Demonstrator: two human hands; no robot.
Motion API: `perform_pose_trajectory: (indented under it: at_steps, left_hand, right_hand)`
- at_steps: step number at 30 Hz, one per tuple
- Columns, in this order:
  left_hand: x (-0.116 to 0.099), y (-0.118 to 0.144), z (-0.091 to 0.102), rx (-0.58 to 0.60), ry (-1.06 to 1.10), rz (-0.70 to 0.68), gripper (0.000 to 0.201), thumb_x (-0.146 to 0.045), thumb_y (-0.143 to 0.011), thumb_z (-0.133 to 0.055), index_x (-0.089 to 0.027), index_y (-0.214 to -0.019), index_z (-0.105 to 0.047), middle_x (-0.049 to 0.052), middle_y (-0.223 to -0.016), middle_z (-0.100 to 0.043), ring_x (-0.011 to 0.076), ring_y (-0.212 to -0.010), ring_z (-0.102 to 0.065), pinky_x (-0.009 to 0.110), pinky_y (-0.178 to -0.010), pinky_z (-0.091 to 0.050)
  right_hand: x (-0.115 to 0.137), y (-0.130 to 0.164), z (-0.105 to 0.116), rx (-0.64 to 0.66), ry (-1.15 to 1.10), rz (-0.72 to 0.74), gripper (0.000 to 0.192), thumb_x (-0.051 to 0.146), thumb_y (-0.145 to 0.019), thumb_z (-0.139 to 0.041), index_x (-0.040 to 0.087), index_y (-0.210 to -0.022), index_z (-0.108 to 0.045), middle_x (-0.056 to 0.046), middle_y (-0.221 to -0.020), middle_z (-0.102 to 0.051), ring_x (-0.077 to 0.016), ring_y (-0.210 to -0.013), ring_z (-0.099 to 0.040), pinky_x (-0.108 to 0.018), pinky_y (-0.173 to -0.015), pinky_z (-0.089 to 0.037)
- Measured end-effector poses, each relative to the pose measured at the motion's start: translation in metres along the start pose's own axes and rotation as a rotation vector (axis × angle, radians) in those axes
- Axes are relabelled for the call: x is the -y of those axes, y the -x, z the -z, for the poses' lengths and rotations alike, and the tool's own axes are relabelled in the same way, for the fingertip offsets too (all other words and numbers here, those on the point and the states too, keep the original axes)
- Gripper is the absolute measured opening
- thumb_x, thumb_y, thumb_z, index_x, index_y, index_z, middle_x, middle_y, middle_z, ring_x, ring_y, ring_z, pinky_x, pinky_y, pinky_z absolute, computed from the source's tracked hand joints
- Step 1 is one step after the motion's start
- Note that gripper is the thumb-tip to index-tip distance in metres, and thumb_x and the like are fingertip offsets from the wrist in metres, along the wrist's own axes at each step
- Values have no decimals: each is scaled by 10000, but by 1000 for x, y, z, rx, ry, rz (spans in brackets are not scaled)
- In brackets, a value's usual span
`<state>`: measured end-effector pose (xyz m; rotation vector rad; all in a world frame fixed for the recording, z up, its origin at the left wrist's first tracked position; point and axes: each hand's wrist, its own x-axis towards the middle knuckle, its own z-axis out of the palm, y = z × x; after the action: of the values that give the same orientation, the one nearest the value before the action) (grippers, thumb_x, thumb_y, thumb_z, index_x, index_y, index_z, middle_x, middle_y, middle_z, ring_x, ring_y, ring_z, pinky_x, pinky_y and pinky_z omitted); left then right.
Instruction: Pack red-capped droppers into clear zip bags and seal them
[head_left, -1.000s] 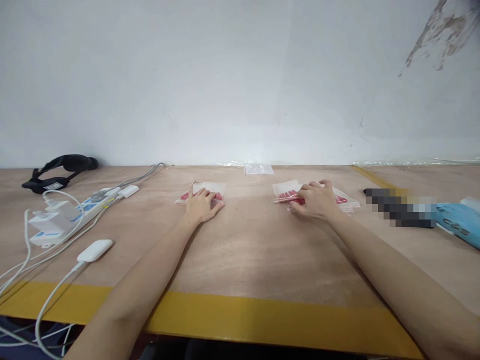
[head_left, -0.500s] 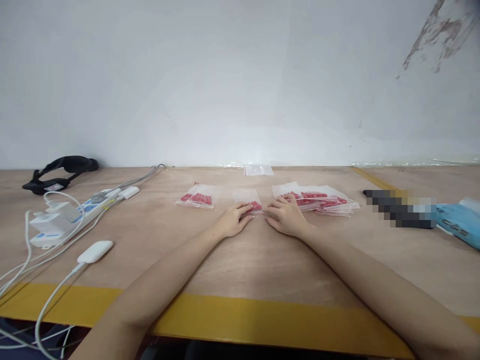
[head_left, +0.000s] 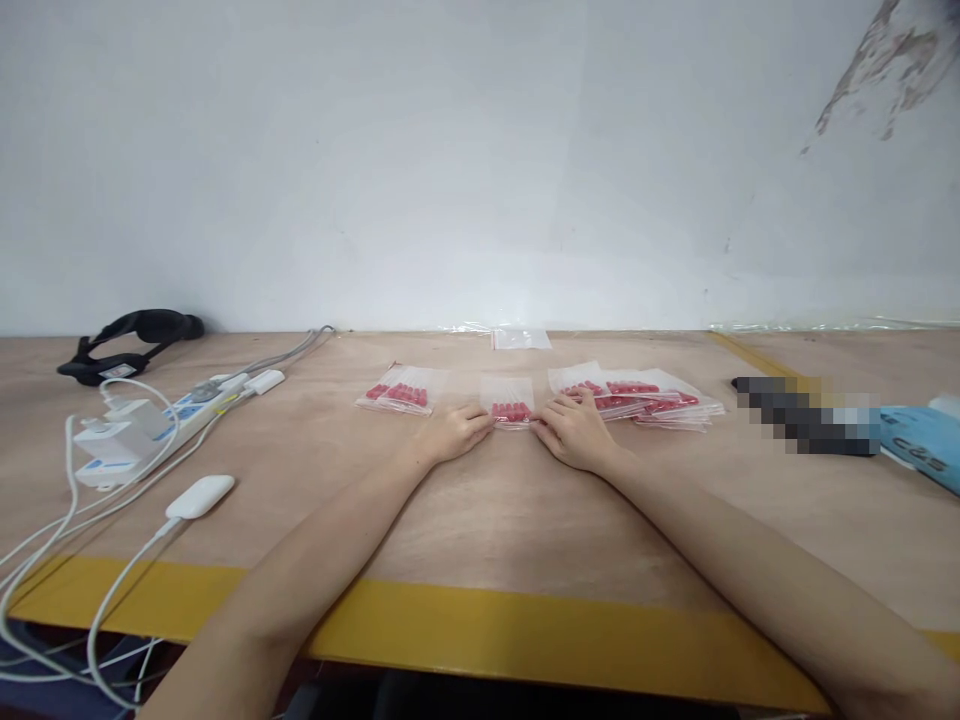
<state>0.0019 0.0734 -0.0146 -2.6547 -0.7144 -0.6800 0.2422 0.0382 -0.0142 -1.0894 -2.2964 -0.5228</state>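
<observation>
A small clear zip bag [head_left: 513, 411] with several red capsule-like pieces in a row lies flat between my two hands. At its left edge rests my left hand [head_left: 457, 432], open, fingers stretched toward the bag. My right hand [head_left: 574, 430] lies open by the bag's right edge, fingers loosely bent on the table. Just behind that hand is an overlapping pile of similar filled bags [head_left: 660, 399], partly hidden by the fingers. Another small group of filled bags [head_left: 401, 392] lies to the left.
An unfilled clear bag [head_left: 520, 340] lies near the wall. On the left are a white power strip [head_left: 196, 408] with chargers, a white earbud case [head_left: 200, 496] on a cable, and a black headband [head_left: 135, 345]. A dark, partly blurred object [head_left: 780, 405] and blue packaging [head_left: 926, 445] lie right.
My left hand has drawn back to the left off the middle bag, uncovering its row of red pieces. My right hand stays in nearly the same place. The view has shifted slightly.
</observation>
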Motion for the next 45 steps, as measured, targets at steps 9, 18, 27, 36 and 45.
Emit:
perform_pose_trajectory:
  at_steps: [9,18,27,36,45]
  left_hand:
    - [-2,1,-2,-40,8,68,260,-281,-913,-383,-173,-877,-616,49,-811,-630,144,-735,-599,255,-683,-484]
    - [-17,-16,-6,-109,71,25,174,-275,-851,-499,-181,-953,-603,49,-900,-625,164,-824,-579,289,-751,-473]
    - [-28,-35,-21,-86,-53,-43,142,-171,-835,-468,-147,-829,-608,61,-817,-629,179,-765,-573,307,-698,-459]
    - [-28,-35,-15,-40,-101,-56,208,-190,-866,-399,-146,-796,-590,69,-772,-606,179,-748,-556,317,-698,-432]
    - [-3,-12,0,-64,-185,1,236,-199,-898,-376,-141,-766,-563,72,-758,-597,182,-747,-554,316,-709,-423]
  right_hand:
    - [-5,1,-6,-35,19,0,126,241,-797,-515,197,-772,-631,-24,-764,-653,-169,-791,-499,-398,-863,-175]
    - [-6,-3,-10,-78,80,100,181,226,-824,-481,210,-752,-647,-16,-714,-634,-152,-759,-457,-397,-860,-166]
    - [1,-6,-10,-145,71,120,221,219,-856,-436,219,-819,-654,-6,-683,-636,-138,-727,-467,-394,-878,-172]
    - [6,-5,-7,-107,76,75,248,196,-851,-403,197,-792,-643,-25,-698,-635,-149,-732,-463,-389,-885,-164]
    - [-11,5,-6,-148,61,-57,225,206,-849,-418,196,-739,-614,-14,-718,-647,-153,-731,-490,-391,-886,-158]
